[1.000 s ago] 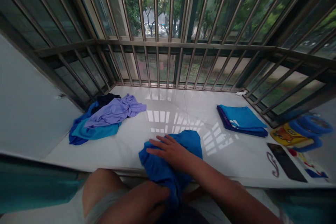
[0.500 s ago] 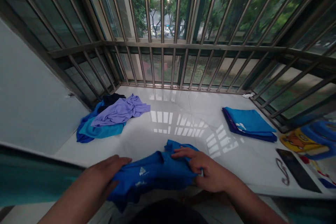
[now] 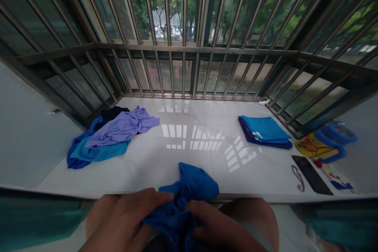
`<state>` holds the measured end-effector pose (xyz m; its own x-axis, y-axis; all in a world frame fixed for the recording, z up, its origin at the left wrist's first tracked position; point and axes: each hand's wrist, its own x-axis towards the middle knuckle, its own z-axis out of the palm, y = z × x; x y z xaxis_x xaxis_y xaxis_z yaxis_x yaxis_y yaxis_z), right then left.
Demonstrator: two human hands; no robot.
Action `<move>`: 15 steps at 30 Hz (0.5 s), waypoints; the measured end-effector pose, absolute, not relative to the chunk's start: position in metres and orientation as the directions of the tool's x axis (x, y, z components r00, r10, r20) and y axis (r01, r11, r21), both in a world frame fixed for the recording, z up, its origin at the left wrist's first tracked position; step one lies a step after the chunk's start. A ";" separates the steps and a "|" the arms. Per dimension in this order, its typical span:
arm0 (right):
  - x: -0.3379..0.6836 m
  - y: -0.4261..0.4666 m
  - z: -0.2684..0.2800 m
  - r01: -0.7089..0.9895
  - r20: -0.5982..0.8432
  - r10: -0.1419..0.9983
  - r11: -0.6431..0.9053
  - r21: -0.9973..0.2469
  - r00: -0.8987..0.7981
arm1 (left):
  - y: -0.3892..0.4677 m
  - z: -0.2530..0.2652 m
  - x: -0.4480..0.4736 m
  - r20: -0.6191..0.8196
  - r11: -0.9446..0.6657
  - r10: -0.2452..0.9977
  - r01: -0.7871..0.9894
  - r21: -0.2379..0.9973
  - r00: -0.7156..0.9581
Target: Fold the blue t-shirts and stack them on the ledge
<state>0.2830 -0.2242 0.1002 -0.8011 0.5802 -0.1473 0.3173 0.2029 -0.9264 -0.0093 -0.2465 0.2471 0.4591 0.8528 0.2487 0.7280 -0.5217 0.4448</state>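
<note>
A blue garment [image 3: 198, 183] is bunched up at the near edge of the white sill, its far end lying on the surface and the rest hanging toward my lap. My left hand [image 3: 137, 208] is closed on its left side, with the thumb along the cloth. On the other side my right hand [image 3: 211, 220] grips the cloth too, its fingers curled and partly hidden. At the left lies a loose pile with a lavender garment [image 3: 121, 128] on top of a teal-blue garment [image 3: 100, 151]. Folded clothes [image 3: 267, 129] lie flat in a stack at the right.
A white tiled sill [image 3: 177, 161] spans the front, bounded by metal window bars [image 3: 184, 71]. To the right stand a yellow and blue container [image 3: 320, 143], a dark phone [image 3: 312, 174] and a curved hook-like item [image 3: 298, 178]. Teal curtains [image 3: 41, 214] hang at both lower sides.
The garment was stretched out between my hands with a white print showing; now it is bunched, and my hands are lower and closer together. The view has shifted slightly to the right.
</note>
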 end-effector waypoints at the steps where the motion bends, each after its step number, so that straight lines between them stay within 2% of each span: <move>1: 0.284 -0.224 0.101 0.342 -0.119 0.617 0.256 -0.904 -0.778 | -0.245 0.246 -0.015 0.246 -0.512 0.859 0.739 0.437 0.450; 6: 0.316 -0.224 0.127 0.455 0.069 0.742 0.480 -0.750 -0.667 | -0.245 0.237 -0.061 0.190 -0.459 0.887 0.766 0.451 0.420; 12: 0.351 -0.227 0.156 0.639 0.196 0.852 0.498 -0.586 -0.485 | -0.254 0.231 -0.083 0.109 -0.390 0.917 0.798 0.460 0.385; 15: 0.357 -0.226 0.168 0.622 0.252 0.867 0.487 -0.613 -0.431 | -0.255 0.229 -0.083 0.031 -0.308 0.944 0.841 0.446 0.329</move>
